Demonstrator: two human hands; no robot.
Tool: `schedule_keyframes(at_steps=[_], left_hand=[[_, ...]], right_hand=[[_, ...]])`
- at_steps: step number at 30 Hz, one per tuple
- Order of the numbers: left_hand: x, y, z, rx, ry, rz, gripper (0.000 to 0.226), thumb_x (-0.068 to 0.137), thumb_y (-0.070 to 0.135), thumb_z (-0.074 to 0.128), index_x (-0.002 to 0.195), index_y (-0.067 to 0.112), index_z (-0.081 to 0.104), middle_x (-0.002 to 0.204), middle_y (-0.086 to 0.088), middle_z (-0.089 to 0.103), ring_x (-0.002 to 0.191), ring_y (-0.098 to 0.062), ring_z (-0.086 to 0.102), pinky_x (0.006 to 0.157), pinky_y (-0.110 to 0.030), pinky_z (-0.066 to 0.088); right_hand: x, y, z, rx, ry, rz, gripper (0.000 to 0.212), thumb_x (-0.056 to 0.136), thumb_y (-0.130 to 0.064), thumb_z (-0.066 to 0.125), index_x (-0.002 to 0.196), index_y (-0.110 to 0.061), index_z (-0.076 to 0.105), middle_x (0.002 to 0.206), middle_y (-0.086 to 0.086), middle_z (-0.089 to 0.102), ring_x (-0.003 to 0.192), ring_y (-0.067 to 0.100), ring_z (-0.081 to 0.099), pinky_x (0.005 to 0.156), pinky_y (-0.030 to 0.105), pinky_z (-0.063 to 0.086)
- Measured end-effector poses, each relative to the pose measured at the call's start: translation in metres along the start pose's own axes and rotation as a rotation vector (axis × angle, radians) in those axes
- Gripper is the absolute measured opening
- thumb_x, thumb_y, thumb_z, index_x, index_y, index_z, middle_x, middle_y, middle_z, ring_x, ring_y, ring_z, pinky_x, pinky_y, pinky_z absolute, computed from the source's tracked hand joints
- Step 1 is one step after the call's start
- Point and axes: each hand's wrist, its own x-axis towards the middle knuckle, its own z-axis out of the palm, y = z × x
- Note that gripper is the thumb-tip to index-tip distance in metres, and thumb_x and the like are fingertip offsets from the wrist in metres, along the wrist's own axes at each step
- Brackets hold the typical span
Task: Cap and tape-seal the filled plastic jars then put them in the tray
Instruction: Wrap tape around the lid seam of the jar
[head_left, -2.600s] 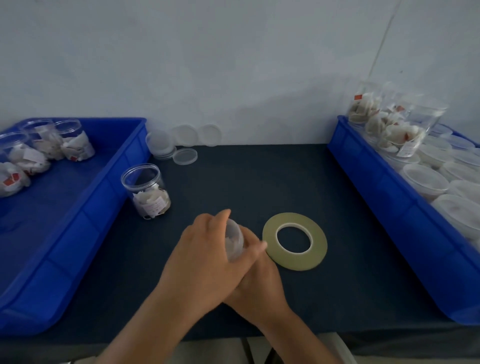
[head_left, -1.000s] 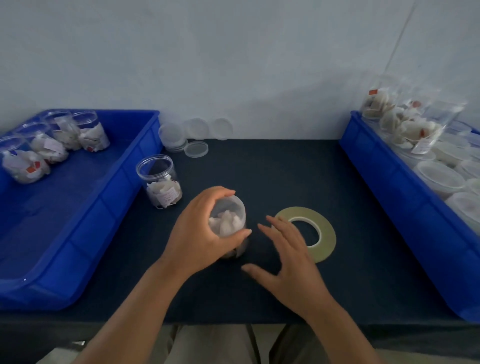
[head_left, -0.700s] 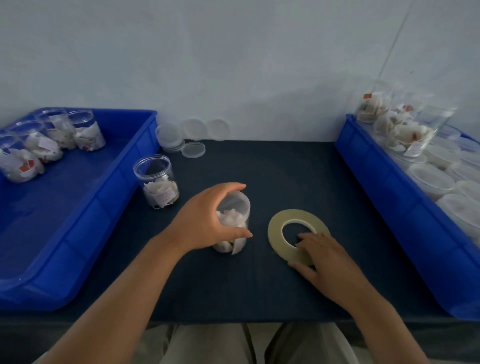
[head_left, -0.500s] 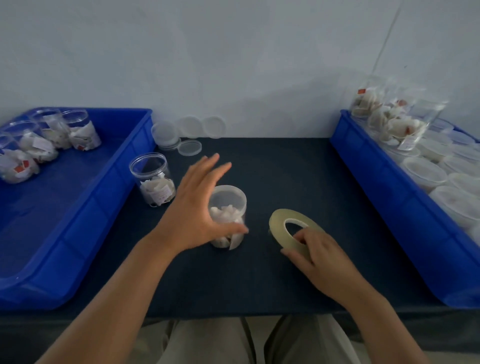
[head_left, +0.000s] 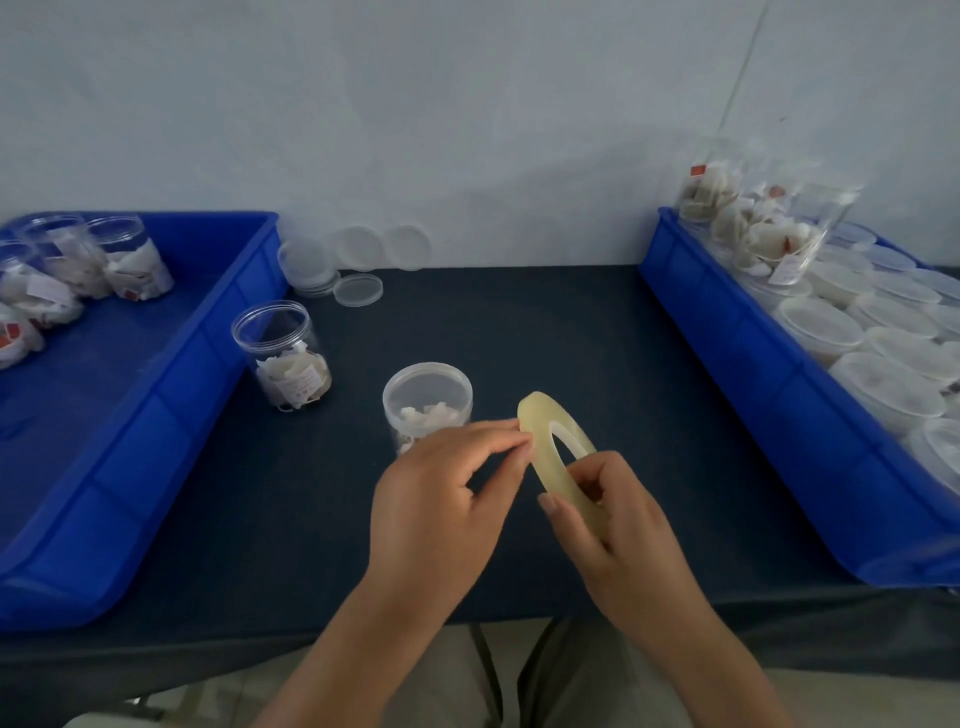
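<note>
Pale plastered wall at the back; below it a dark navy bench (head_left: 519, 322), matt and faintly woven in look.

Far left of the left hand: blue moulded plastic tray (head_left: 171, 374) with a ribbed wall, holding clear round jars (head_left: 130, 260) packed with white pieces and paper labels with red marks, print too small to read.

Between that tray and the left hand: open-topped clear jar (head_left: 283, 358), ridged at the neck, upright on the bench, white label with faint unreadable writing.

Beyond it, against the wall: loose translucent round lids (head_left: 358, 288), some stacked, one lying flat.

Just beyond the left hand's fingertips: capped jar (head_left: 427, 400), frosted lid on, white pieces inside, upright on the bench, its lower part hidden behind the hand.

Left hand (head_left: 441, 499): thumb and forefinger pinched on the far rim of the tape roll (head_left: 550, 447), remaining fingers curled.

Tape roll: thin flat ring, pale yellow, glossy, tilted on edge above the bench between both hands.

Right hand (head_left: 618, 525): clamped on the roll's near edge, thumb on the flat face, fingers behind.

Far right of the right hand: second blue tray (head_left: 753, 374), crowded with lidded clear tubs (head_left: 821, 327); tilted jars at its far end, red-marked labels unreadable.
</note>
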Motion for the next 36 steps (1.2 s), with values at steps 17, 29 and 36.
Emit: schedule_keyframes(at_steps=[17, 29, 36], left_hand=[[-0.013, -0.004, -0.007, 0.229, 0.079, 0.182, 0.021, 0.108, 0.028, 0.060, 0.105, 0.022, 0.080, 0.079, 0.017, 0.071, 0.068, 0.000, 0.058, 0.058, -0.018, 0.043], [-0.018, -0.022, -0.004, 0.074, 0.181, 0.216, 0.020, 0.104, 0.028, 0.068, 0.108, 0.016, 0.083, 0.117, 0.009, 0.076, 0.107, -0.005, 0.070, 0.088, -0.028, 0.056], [-0.020, -0.045, 0.011, -0.077, 0.263, -0.298, 0.077, 0.091, 0.067, 0.067, 0.157, 0.037, 0.039, 0.158, 0.019, 0.044, 0.149, -0.004, 0.041, 0.114, -0.015, 0.034]], right_hand=[[0.011, -0.002, -0.003, 0.102, -0.240, -0.061, 0.028, 0.106, -0.054, 0.045, 0.133, -0.062, 0.045, 0.081, 0.003, 0.060, 0.061, 0.016, 0.054, 0.054, 0.029, 0.046], [0.013, -0.011, -0.004, 0.128, -0.196, -0.077, 0.027, 0.104, -0.054, 0.042, 0.115, -0.049, 0.066, 0.104, -0.014, 0.067, 0.097, 0.019, 0.069, 0.078, 0.021, 0.053], [0.022, -0.008, -0.008, -0.023, -0.095, -0.077, 0.032, 0.105, -0.054, 0.043, 0.115, -0.039, 0.069, 0.108, -0.021, 0.067, 0.104, 0.009, 0.067, 0.085, 0.014, 0.048]])
